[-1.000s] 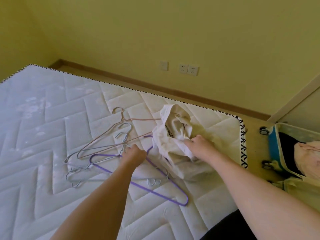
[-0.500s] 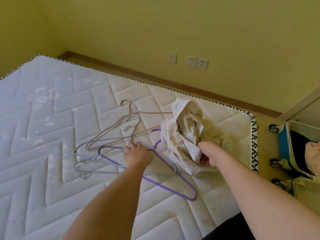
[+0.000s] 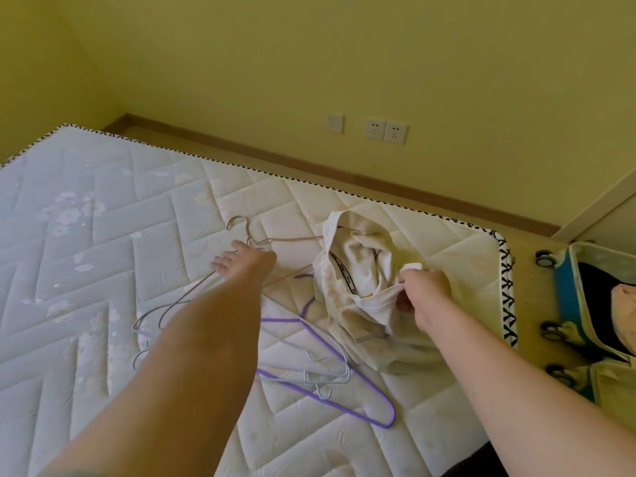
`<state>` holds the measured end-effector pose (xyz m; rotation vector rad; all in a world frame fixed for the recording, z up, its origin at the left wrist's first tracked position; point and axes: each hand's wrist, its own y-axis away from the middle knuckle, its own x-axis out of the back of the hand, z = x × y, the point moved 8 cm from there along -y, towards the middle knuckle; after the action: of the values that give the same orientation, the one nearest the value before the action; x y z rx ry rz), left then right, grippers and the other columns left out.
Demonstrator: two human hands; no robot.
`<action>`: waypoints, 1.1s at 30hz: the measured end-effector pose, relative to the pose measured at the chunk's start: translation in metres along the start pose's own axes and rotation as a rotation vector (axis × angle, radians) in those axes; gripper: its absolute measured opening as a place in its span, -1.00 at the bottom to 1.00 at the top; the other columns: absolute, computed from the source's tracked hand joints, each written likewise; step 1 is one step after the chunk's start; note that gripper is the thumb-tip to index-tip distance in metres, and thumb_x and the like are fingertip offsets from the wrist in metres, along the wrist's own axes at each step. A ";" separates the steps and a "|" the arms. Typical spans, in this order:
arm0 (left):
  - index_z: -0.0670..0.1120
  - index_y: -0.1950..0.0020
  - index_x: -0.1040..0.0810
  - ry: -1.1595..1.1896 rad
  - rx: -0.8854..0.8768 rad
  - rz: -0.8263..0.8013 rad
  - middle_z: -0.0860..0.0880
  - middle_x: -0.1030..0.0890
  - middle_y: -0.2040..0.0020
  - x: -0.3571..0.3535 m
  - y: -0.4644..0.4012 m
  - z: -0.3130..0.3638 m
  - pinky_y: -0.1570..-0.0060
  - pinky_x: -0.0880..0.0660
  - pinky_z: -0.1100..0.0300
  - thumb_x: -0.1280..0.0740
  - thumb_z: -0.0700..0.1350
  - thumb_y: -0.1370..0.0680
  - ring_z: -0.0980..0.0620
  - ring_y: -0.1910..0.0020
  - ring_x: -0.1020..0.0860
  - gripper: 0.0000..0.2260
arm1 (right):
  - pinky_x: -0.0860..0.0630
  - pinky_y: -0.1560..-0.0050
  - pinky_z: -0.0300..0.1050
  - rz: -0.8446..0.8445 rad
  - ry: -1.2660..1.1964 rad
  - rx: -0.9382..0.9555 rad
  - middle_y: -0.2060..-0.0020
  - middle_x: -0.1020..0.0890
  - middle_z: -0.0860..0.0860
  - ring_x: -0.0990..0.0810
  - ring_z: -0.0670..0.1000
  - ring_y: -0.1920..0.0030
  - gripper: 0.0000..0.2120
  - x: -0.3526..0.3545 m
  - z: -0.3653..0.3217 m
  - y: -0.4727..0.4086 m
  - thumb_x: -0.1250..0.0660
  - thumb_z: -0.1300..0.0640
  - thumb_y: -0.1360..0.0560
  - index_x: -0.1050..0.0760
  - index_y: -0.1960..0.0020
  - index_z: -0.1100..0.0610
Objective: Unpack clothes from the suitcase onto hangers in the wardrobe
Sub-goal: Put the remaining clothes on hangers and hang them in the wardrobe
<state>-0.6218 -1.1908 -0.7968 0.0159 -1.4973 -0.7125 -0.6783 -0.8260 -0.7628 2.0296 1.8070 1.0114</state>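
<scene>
A crumpled white garment lies on the mattress near its right end. My right hand is shut on a fold of its edge. Several wire hangers lie tangled to the left of it: a pink hanger, a purple hanger and a pale one. My left hand rests on the pink hanger's neck just below its hook, fingers stretched out and apart. The open teal suitcase sits on the floor at the right with black and peach clothes in it.
The mattress fills the left and middle, its patterned edge facing the suitcase. A yellow wall with sockets runs behind, with a strip of floor between bed and suitcase. No wardrobe is in view.
My left hand has moved from the purple hanger up to the pink hanger's neck. My right hand has shifted its hold to the garment's edge and drawn it a little to the right.
</scene>
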 end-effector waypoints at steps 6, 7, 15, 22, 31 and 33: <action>-0.08 -0.46 -0.30 0.055 -0.098 -0.110 -0.19 -0.31 -0.41 0.007 -0.010 0.013 -0.37 -0.22 -0.11 -0.13 0.33 -0.50 -0.20 -0.39 -0.27 -0.33 | -0.48 0.18 -0.07 0.019 0.174 0.127 0.14 -0.65 0.15 -0.56 0.18 0.19 -0.83 0.006 -0.013 -0.002 -0.22 0.21 -0.42 -0.57 0.10 0.21; -0.08 -0.45 -0.32 0.092 -0.136 -0.111 -0.19 -0.32 -0.39 0.010 -0.009 0.018 -0.33 -0.27 -0.10 -0.13 0.36 -0.50 -0.20 -0.37 -0.29 -0.31 | -0.49 0.19 -0.07 0.018 0.189 0.130 0.11 -0.64 0.15 -0.56 0.17 0.18 -0.79 0.006 -0.012 -0.002 -0.21 0.23 -0.42 -0.57 0.03 0.22; -0.17 -0.03 -0.48 0.467 -0.217 -0.215 -0.13 -0.55 0.06 0.008 0.014 0.047 0.07 -0.45 0.08 -0.16 0.26 -0.59 -0.05 0.13 -0.51 -0.52 | -0.47 0.16 -0.09 0.019 0.599 0.221 0.01 -0.61 0.19 -0.59 0.23 0.04 -0.73 0.014 -0.023 0.009 -0.18 0.22 -0.49 -0.53 -0.13 0.23; -0.13 0.31 -0.54 0.200 -0.471 0.512 -0.04 -0.44 0.45 0.129 0.100 0.074 0.25 -0.38 0.10 -0.02 0.05 -0.59 -0.07 0.40 -0.45 -0.55 | -0.45 0.07 -0.07 0.248 0.630 0.392 -0.08 -0.48 0.19 -0.50 0.19 0.05 -0.70 0.072 -0.056 0.019 -0.16 0.05 -0.58 -0.59 -0.01 0.22; -0.10 0.47 -0.41 0.015 -1.084 0.816 0.02 -0.25 0.57 0.224 0.270 0.163 0.42 -0.08 0.21 -0.18 0.03 -0.50 -0.07 0.49 -0.34 -0.63 | -0.39 0.16 -0.02 0.254 0.239 0.356 0.22 -0.57 0.12 -0.51 0.15 0.17 -0.74 0.136 -0.095 0.026 -0.15 0.06 -0.57 -0.51 0.19 0.12; -0.10 0.44 -0.41 -0.007 -1.153 0.846 0.00 -0.25 0.56 0.229 0.294 0.174 0.43 -0.04 0.23 -0.17 0.03 -0.51 -0.09 0.46 -0.35 -0.64 | -0.34 0.21 -0.06 0.241 0.187 0.338 0.23 -0.53 0.09 -0.46 0.11 0.22 -0.75 0.147 -0.098 0.028 -0.12 0.06 -0.60 -0.52 0.09 0.14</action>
<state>-0.6758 -0.9850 -0.4452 -1.3967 -0.7777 -0.7522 -0.7190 -0.7181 -0.6259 2.4779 1.9749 1.0480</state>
